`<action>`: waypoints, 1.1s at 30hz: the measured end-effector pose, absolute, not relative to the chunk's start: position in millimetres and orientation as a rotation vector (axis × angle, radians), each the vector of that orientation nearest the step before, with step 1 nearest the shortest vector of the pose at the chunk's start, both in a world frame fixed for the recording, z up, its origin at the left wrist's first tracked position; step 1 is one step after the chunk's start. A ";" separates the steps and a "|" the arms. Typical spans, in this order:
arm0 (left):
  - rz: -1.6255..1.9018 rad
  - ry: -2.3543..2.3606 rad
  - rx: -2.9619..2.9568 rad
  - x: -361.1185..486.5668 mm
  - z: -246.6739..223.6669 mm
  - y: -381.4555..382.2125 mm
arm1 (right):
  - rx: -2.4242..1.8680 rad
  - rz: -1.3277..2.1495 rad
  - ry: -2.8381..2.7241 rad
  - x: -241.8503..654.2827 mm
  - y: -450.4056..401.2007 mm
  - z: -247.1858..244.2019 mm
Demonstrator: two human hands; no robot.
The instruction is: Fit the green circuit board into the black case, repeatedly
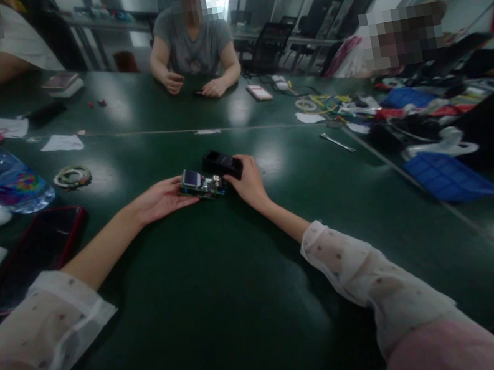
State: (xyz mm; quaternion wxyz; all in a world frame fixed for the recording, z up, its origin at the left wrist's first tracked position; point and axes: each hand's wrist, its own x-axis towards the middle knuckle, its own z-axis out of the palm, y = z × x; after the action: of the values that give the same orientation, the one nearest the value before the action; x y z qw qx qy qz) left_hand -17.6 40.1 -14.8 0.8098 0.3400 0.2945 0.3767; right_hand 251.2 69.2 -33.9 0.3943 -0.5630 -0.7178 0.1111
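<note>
Low over the dark green table point(194, 320), my left hand point(162, 200) grips a small circuit board point(203, 186) by its left end. A small screen sits on the board's left half, with metal and green parts to the right. My right hand point(249, 181) is closed on a black plastic case point(219, 163), which lies just behind the board. The case has an opening in its top face. Right thumb and fingertips come close to the board's right end; whether they touch it I cannot tell.
On the left stand a water bottle point(2, 169), a phone point(43, 244) and a cable coil point(73, 177). A metal wrench point(337, 142), a blue bin point(449, 175) and tangled cables point(323, 103) lie on the right. Across the table sits a person in grey point(195, 42); others sit at both sides.
</note>
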 end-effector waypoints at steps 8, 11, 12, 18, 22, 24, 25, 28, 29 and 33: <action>0.814 0.631 0.708 -20.7 -17.3 41.3 | -1.298 0.203 -1.646 251.8 68.4 -33.3; 0.821 0.635 0.711 -20.4 -16.0 40.7 | -1.211 0.129 -1.624 249.4 61.8 -28.4; 0.823 0.637 0.714 -20.0 -15.8 40.6 | -1.179 0.119 -1.628 248.4 59.9 -27.2; 0.827 0.644 0.737 -18.4 -17.6 41.5 | -0.951 0.210 -1.718 241.0 52.1 -23.8; 0.828 0.642 0.732 -18.7 -17.7 41.8 | -0.884 0.274 -1.824 238.4 47.4 -21.6; 0.826 0.641 0.731 -18.5 -16.6 41.6 | -0.847 0.303 -1.871 238.1 46.5 -21.4; 0.824 0.641 0.730 -18.3 -16.0 41.5 | -0.830 0.312 -1.893 238.2 46.5 -21.6; 0.824 0.644 0.721 -17.5 -14.6 41.7 | -0.809 0.333 -1.956 238.6 47.1 -22.3; 0.824 0.649 0.714 -17.3 -14.5 42.0 | -0.811 0.342 -1.977 238.6 47.2 -22.3; 0.824 0.681 0.660 -17.4 -15.9 43.9 | -0.791 0.381 -2.043 238.5 46.1 -20.9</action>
State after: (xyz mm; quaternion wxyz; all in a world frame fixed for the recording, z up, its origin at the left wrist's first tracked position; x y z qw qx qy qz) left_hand -17.4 43.9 -15.9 0.8090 0.3089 0.3187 0.3854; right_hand 238.5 46.1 -20.9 0.4429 -0.3188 -0.8238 0.1535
